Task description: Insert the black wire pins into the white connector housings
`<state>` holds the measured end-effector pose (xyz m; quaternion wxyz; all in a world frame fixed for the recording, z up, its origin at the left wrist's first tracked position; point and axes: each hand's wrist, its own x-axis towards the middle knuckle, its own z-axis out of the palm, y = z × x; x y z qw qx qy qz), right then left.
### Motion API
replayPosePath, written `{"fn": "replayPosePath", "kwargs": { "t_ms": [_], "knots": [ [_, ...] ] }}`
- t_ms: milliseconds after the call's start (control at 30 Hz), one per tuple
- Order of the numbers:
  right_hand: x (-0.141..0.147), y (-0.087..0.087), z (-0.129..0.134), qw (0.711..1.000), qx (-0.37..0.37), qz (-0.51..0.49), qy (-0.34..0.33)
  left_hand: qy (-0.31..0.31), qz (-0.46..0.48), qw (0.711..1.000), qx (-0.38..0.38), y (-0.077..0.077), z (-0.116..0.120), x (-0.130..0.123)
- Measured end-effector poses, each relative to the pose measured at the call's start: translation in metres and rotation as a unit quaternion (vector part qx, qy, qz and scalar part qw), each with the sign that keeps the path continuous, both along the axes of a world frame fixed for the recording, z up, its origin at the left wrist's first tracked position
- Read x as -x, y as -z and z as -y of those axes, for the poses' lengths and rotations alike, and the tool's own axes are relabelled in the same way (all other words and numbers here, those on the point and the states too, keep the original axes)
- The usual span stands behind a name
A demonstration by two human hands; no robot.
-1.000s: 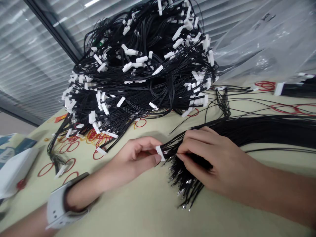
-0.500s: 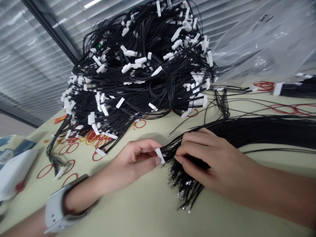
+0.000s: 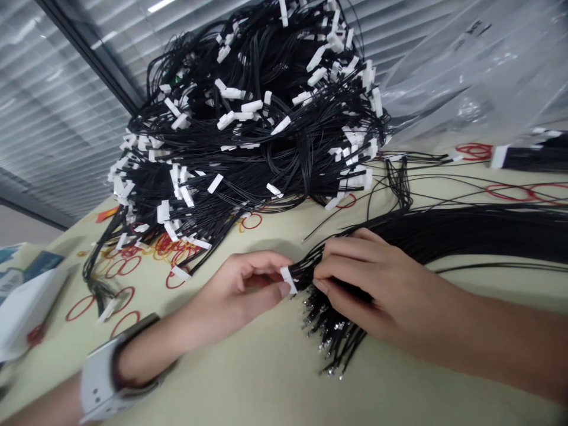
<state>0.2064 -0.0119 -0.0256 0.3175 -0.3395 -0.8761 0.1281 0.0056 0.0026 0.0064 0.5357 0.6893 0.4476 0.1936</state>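
Note:
My left hand [image 3: 248, 284] pinches a small white connector housing [image 3: 288, 280] between thumb and fingers. Several black wires run out of the housing's right side, toward my other hand. Just right of it, my right hand [image 3: 368, 278] is closed with thumb and forefinger together on black wires [image 3: 479, 234]; the exact wire in the pinch is hidden. Below that hand, loose wire ends with shiny metal terminals [image 3: 332, 343] fan out over the table. The rest of the bundle stretches to the right edge of the view.
Behind my hands rises a large heap of black cables [image 3: 266, 148] with white connectors. Red and yellow rubber bands [image 3: 168, 245] lie scattered on the pale table [image 3: 248, 378]. A clear plastic bag [image 3: 483, 77] sits at back right, a white box [image 3: 31, 313] at far left.
My right hand has shifted very slightly left, toward the housing. My left hand keeps its hold on the housing.

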Motion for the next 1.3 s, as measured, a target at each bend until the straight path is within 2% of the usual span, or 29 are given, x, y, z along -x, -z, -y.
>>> {"fn": "replayPosePath", "kwargs": {
  "t_ms": [167, 367, 567, 767, 867, 933, 967, 1033, 1067, 1100, 1133, 1200, 1300],
  "knots": [
    [0.000, -0.001, -0.001, 1.000, 0.004, 0.012, -0.005, 0.008, -0.004, 1.000, -0.022, 0.001, 0.000, 0.002],
    [0.002, 0.000, -0.001, 1.000, -0.021, 0.007, 0.013, 0.022, -0.004, 0.997, -0.079, 0.003, 0.002, -0.002],
    [0.003, 0.002, -0.002, 0.998, -0.056, 0.003, -0.001, 0.031, -0.001, 0.991, -0.130, 0.006, 0.005, -0.003],
    [0.002, 0.000, -0.003, 1.000, -0.030, 0.000, 0.009, 0.033, -0.003, 0.991, -0.128, 0.005, 0.003, -0.003],
    [0.000, -0.005, -0.006, 0.999, -0.006, -0.028, 0.029, 0.026, 0.027, 0.983, -0.182, 0.004, -0.001, 0.002],
    [-0.002, -0.010, -0.008, 0.998, 0.024, -0.052, 0.018, 0.066, -0.002, 0.953, -0.295, 0.003, -0.003, 0.008],
    [-0.003, -0.012, -0.009, 0.998, 0.042, -0.056, 0.003, 0.094, -0.034, 0.923, -0.370, 0.001, -0.003, 0.011],
    [-0.004, -0.016, -0.010, 0.995, 0.087, -0.045, -0.027, 0.142, -0.097, 0.832, -0.528, -0.003, -0.003, 0.014],
    [-0.005, -0.017, -0.010, 0.993, 0.108, -0.034, -0.038, 0.146, -0.118, 0.787, -0.587, -0.005, -0.003, 0.014],
    [-0.005, -0.018, -0.011, 0.991, 0.126, -0.022, -0.044, 0.144, -0.132, 0.756, -0.625, -0.007, -0.002, 0.013],
    [-0.006, -0.019, -0.011, 0.990, 0.136, -0.013, -0.047, 0.136, -0.140, 0.734, -0.650, -0.009, -0.001, 0.011],
    [-0.008, -0.022, -0.012, 0.990, 0.131, 0.009, -0.052, 0.132, -0.148, 0.711, -0.674, -0.011, -0.001, 0.008],
    [-0.014, -0.032, -0.013, 0.995, 0.024, 0.083, -0.041, 0.148, -0.166, 0.691, -0.688, -0.012, 0.001, 0.006]
  ]
}}
